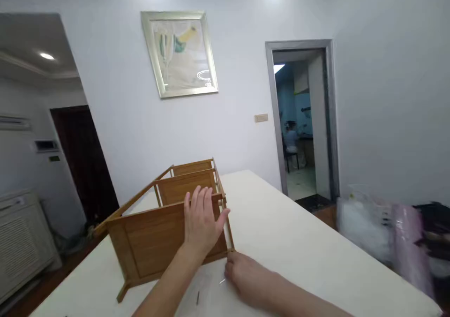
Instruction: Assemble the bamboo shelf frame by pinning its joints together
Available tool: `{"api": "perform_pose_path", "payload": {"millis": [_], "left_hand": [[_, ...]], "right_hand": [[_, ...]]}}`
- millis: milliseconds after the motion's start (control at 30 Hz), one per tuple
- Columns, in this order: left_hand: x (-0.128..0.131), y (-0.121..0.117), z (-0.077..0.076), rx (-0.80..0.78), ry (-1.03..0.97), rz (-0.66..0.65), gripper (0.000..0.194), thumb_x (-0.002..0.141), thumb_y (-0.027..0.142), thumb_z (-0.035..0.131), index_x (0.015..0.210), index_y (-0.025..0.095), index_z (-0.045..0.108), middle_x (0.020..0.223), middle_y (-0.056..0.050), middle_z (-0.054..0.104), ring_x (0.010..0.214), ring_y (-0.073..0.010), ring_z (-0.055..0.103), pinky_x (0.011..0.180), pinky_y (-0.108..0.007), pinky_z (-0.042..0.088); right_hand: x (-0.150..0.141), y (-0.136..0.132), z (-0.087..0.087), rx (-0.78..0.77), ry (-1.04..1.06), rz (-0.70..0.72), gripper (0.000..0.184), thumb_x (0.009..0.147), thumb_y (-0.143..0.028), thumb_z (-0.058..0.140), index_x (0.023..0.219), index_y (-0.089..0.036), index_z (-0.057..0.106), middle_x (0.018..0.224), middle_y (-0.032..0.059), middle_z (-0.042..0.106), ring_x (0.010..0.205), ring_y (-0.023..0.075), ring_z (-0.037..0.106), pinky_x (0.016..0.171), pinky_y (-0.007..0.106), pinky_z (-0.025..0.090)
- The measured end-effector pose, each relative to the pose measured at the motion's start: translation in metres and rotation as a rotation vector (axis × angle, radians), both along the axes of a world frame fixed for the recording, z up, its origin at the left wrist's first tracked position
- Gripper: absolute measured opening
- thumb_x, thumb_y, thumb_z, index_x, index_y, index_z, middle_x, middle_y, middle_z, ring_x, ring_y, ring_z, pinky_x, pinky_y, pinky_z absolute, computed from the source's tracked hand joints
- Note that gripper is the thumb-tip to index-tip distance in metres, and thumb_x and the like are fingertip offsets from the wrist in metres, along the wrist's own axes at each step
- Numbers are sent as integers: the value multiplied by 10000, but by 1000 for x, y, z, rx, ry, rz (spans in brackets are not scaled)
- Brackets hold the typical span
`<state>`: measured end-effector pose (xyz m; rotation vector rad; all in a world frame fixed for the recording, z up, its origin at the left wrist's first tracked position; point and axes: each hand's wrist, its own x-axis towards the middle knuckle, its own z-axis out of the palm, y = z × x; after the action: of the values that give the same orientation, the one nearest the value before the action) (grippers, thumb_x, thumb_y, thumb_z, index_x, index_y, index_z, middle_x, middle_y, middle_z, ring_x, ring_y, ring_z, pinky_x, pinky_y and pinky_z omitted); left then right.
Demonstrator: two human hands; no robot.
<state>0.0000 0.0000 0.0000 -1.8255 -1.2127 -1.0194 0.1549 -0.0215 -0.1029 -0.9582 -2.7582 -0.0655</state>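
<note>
A brown wooden shelf rack [154, 242] lies on its side on the white table [281, 232], its panels standing one behind another. My left hand [202, 221] rests over the top edge of the nearest panel, fingers reaching across it and thumb out to the right. Down at that panel's lower right corner, my right hand [248, 277] has its fingers closed against the end of the rail. Whatever they pinch is hidden. Just left of the right hand lies a small shiny metal pin [222, 281]. A thin dark screw-like piece [198, 298] is closer to me.
Behind the table, a framed picture [183, 54] hangs on the white wall. A doorway [302, 120] at the right shows a person sitting in another room. Plastic-wrapped bundles [408, 246] stand right of the table, and a white louvred cabinet [26, 242] stands left.
</note>
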Motion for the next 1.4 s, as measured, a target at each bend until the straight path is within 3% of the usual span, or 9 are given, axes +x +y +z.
{"api": "perform_pose_path", "payload": {"millis": [100, 233, 467, 700, 867, 967, 1067, 1300, 1400], "left_hand": [[23, 15, 0, -81, -105, 61, 400, 797, 552, 616, 950, 184, 587, 912, -89, 615, 942, -286, 539, 945, -469, 329], [33, 31, -2, -79, -212, 88, 332, 757, 515, 675, 766, 214, 535, 787, -41, 581, 828, -256, 513, 858, -435, 329], [24, 34, -5, -41, -230, -22, 197, 784, 368, 654, 778, 216, 529, 761, -15, 595, 807, -236, 508, 836, -407, 294], [24, 34, -1, -48, -266, -148, 192, 743, 299, 646, 689, 219, 480, 668, 22, 538, 726, -201, 497, 830, -390, 302], [23, 38, 2, -71, -281, -230, 245, 732, 274, 638, 643, 218, 417, 641, 38, 498, 694, -178, 475, 814, -371, 316], [21, 39, 4, -96, -286, -271, 268, 728, 270, 638, 631, 219, 394, 627, 44, 480, 682, -169, 467, 790, -358, 325], [17, 40, 6, -124, -297, -309, 284, 737, 274, 637, 627, 218, 381, 621, 48, 472, 674, -161, 465, 788, -355, 335], [-8, 49, 7, -189, -338, -399, 360, 765, 418, 660, 627, 224, 390, 624, 44, 464, 650, -157, 464, 737, -332, 384], [-27, 57, 5, -224, -368, -471, 332, 757, 421, 670, 638, 226, 429, 696, 14, 543, 777, -191, 550, 802, -360, 422]], "right_hand": [[-4, 1, -7, 128, -54, 21, 140, 791, -63, 496, 828, -124, 616, 799, 79, 622, 709, 183, 577, 630, 262, 423], [-6, -1, -9, 302, -68, 42, 100, 781, -104, 519, 846, -123, 594, 768, 85, 610, 709, 207, 579, 585, 286, 410], [-5, -7, -8, 330, 58, 18, 205, 713, -163, 539, 914, -171, 500, 783, 49, 613, 626, 178, 542, 542, 284, 361], [5, 4, -15, 435, 557, 140, 202, 771, -125, 434, 958, -201, 424, 751, 23, 574, 601, 161, 531, 547, 275, 349], [18, 22, -8, 457, 796, 9, 186, 867, -84, 343, 971, -220, 417, 723, -6, 526, 550, 143, 475, 524, 267, 366], [24, 36, -7, 448, 912, -71, 325, 884, -57, 313, 1152, -202, 428, 820, 27, 550, 669, 159, 534, 608, 281, 455], [30, 51, -10, 410, 936, -84, 422, 879, -38, 312, 1245, -208, 436, 873, 49, 554, 765, 172, 557, 685, 306, 503], [38, 63, -18, 336, 899, -174, 296, 923, -91, 327, 1097, -212, 534, 859, 40, 588, 756, 159, 585, 674, 284, 507], [38, 64, -19, 322, 878, -191, 271, 945, -132, 325, 1077, -207, 550, 899, 52, 622, 783, 158, 609, 696, 282, 512]]}}
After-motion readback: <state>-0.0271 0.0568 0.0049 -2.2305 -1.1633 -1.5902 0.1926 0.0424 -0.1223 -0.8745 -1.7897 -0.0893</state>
